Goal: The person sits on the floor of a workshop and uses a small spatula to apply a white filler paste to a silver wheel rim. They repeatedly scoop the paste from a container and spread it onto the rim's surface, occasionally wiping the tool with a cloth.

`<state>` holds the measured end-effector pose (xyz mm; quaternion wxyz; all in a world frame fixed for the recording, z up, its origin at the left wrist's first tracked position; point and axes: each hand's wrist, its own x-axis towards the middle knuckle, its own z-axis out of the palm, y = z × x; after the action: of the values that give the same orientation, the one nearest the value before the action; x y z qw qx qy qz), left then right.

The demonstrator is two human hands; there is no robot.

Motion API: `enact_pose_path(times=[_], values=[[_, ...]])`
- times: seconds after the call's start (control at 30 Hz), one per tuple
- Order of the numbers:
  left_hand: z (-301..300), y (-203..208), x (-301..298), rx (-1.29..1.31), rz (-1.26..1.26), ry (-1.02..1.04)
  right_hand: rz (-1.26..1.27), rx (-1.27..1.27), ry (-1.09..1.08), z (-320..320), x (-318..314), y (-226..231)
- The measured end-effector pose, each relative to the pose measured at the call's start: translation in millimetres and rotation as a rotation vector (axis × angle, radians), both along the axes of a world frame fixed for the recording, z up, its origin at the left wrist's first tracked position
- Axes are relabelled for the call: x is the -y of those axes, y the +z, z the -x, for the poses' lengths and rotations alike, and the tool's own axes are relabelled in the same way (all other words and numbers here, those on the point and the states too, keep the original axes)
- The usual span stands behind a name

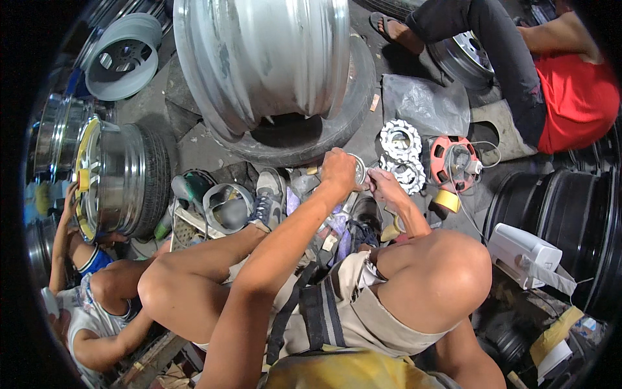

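Pale ring point(361, 167), silver-grey wheel rim point(265, 58), orange reel point(439, 167), red top point(576, 100)

Wheel rim point(265, 58) on tire point(364, 81), beyond hands point(339, 170)

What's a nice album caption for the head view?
Left hand and right hand meet at a small ring, near a large grey wheel rim.

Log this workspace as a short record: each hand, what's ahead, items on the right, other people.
Left hand: gripping a small round object
Right hand: at the object's right side
Ahead: large grey wheel rim on a tyre
Right: white toothed rings, orange-red reel, yellow roll
People: seated person at left, near a yellow-edged wheel; another at upper right, red top
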<state>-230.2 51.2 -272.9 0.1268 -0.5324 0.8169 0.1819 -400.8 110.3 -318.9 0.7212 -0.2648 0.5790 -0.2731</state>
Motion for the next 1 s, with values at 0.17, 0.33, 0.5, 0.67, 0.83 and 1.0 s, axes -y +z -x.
enact_pose_path(times=[0.17,0.33,0.5,0.67,0.83,1.0], values=[[3,9,2,0.007,-0.062,0.008,-0.231,0.3,-0.126,6,1,-4],[-2,16,1,-0.061,-0.048,0.011,-0.154,0.228,-0.015,2,4,7],[-16,25,24,-0.139,-0.24,0.05,-0.083,0.064,0.013,3,3,13],[-54,27,53,-0.521,-0.719,0.3,0.004,-0.017,-0.099,10,-7,16],[-51,-2,30,-0.535,-0.414,0.12,0.373,-0.494,0.087,1,-25,22],[-66,-1,15,-0.778,-0.52,0.392,0.722,-0.948,0.385,-27,-20,30]])
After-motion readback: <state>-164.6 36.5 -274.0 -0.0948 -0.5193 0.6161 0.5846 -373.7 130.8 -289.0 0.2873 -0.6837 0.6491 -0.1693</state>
